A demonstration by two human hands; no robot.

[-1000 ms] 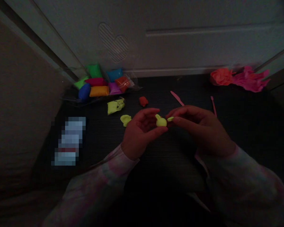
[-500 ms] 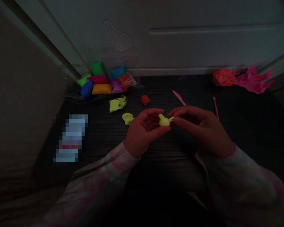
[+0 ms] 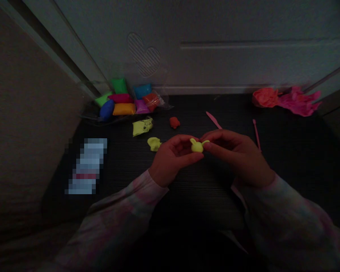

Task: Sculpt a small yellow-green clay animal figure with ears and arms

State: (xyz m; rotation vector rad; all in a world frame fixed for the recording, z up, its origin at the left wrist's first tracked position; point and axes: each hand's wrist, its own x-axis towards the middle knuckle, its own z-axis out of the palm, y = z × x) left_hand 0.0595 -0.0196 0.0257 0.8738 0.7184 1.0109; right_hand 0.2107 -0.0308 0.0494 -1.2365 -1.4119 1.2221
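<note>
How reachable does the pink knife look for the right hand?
Probably yes: the pink knife lies just beyond the right hand with nothing visible between them, though that hand is occupied with the yellow clay piece.

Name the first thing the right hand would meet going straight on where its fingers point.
The right hand would likely meet the small yellow figure first, whose ear it seems to pinch, then the left hand; exact depth is hard to judge.

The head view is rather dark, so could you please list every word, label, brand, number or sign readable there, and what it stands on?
No words, brands or numbers can be read.
Screen: pixelated, unreadable.
Yellow packet: dark marks, too blurred to read.
Pale panel: a ridged heart shape, no lettering visible.
</note>
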